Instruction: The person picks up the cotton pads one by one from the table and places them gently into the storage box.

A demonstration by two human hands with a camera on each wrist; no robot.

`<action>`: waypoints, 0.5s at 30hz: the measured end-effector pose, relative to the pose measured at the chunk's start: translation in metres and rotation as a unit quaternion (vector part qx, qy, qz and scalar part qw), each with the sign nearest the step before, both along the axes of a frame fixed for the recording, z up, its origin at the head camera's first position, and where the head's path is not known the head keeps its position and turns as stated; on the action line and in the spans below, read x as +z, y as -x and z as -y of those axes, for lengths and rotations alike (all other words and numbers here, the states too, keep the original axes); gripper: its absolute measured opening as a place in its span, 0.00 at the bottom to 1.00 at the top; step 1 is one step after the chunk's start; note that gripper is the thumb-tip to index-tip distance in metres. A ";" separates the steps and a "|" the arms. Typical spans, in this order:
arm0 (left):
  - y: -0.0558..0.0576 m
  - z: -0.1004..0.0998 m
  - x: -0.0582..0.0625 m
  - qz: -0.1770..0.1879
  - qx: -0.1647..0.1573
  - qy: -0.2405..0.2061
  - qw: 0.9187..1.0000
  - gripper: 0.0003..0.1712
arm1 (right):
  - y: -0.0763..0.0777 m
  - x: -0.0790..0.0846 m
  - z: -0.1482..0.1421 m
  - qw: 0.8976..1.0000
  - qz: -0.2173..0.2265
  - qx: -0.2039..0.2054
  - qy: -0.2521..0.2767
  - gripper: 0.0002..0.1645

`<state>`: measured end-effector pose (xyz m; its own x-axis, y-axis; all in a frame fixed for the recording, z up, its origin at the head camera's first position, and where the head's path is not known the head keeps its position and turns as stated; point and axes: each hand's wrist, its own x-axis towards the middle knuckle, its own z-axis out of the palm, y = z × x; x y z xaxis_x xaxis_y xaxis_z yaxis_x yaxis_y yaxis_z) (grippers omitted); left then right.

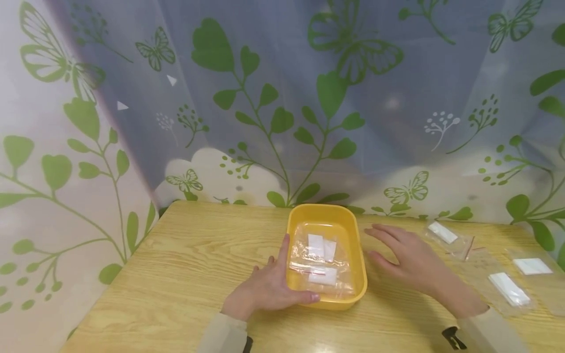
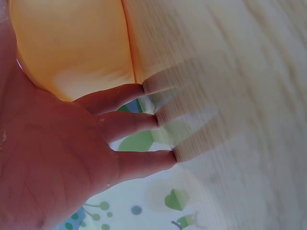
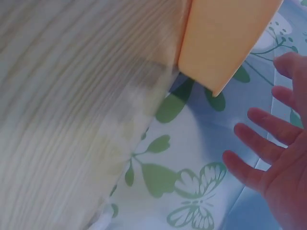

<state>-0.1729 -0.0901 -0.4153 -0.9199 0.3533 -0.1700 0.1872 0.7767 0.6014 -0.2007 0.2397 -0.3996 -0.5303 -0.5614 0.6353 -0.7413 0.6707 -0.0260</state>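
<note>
A yellow plastic tray (image 1: 324,214) with rounded corners stands on the wooden table. Inside it lie clear zip bags (image 1: 323,275) holding white flat pieces; they overlap, so their number is hard to tell. My left hand (image 1: 274,288) rests against the tray's near left corner, its thumb on the front rim and index finger along the left side. In the left wrist view, the other fingers (image 2: 144,164) stretch out straight with their tips at the table. My right hand (image 1: 410,260) hovers just right of the tray, fingers spread, with nothing in it and apart from the wall.
On the table's right side lie more clear bags with white pieces: one at the back (image 1: 443,232), one nearer (image 1: 509,290) and one farther right (image 1: 533,266). The wooden table (image 1: 190,264) ends at a curtain (image 1: 273,63) printed with leaves and butterflies.
</note>
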 end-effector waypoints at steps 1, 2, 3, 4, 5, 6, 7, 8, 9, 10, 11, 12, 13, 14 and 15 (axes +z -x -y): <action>0.000 0.000 0.000 0.000 -0.001 0.000 1.000 0.81 | -0.002 0.000 -0.002 1.000 0.008 -0.012 -0.005 0.27; 0.000 0.000 0.000 0.001 -0.001 0.001 1.000 0.81 | -0.003 0.000 -0.005 0.999 0.017 -0.026 -0.011 0.28; 0.000 0.000 0.000 0.001 -0.001 0.002 1.000 0.81 | -0.005 0.000 -0.007 0.999 0.027 -0.039 -0.018 0.30; 0.000 0.000 0.000 0.002 -0.001 0.004 1.000 0.81 | -0.007 0.000 -0.009 0.998 0.036 -0.052 -0.025 0.32; 0.000 0.000 0.000 0.003 0.000 0.005 1.000 0.81 | -0.008 0.000 -0.011 0.997 0.043 -0.061 -0.031 0.34; 0.000 0.000 0.001 0.003 0.000 0.006 1.000 0.81 | -0.010 0.000 -0.013 0.996 0.050 -0.068 -0.034 0.36; 0.000 0.000 0.001 0.003 0.000 0.007 1.000 0.81 | -0.011 -0.001 -0.015 0.995 0.053 -0.072 -0.036 0.37; 0.000 0.000 0.001 0.004 0.000 0.008 1.000 0.81 | -0.012 -0.001 -0.017 0.995 0.055 -0.076 -0.037 0.38; 0.000 0.000 0.001 0.003 0.000 0.009 1.000 0.81 | -0.013 -0.002 -0.020 0.995 0.056 -0.080 -0.038 0.38; 0.000 0.000 0.001 0.003 0.000 0.009 1.000 0.81 | -0.014 -0.002 -0.022 0.994 0.056 -0.082 -0.037 0.38; 0.000 0.000 0.001 0.004 -0.001 0.008 1.000 0.81 | -0.015 -0.003 -0.024 0.994 0.056 -0.084 -0.037 0.38; 0.000 0.000 0.001 0.004 -0.001 0.007 1.000 0.80 | -0.016 -0.004 -0.026 0.994 0.056 -0.087 -0.036 0.38; 0.000 0.000 0.001 0.004 -0.002 0.007 1.000 0.80 | -0.016 -0.004 -0.029 0.994 0.058 -0.091 -0.036 0.38; -0.001 0.000 0.001 0.006 -0.002 0.007 1.000 0.80 | -0.017 -0.005 -0.031 0.993 0.061 -0.094 -0.037 0.39; -0.001 0.000 0.001 0.006 -0.003 0.006 1.000 0.80 | -0.018 -0.005 -0.033 0.993 0.062 -0.097 -0.038 0.39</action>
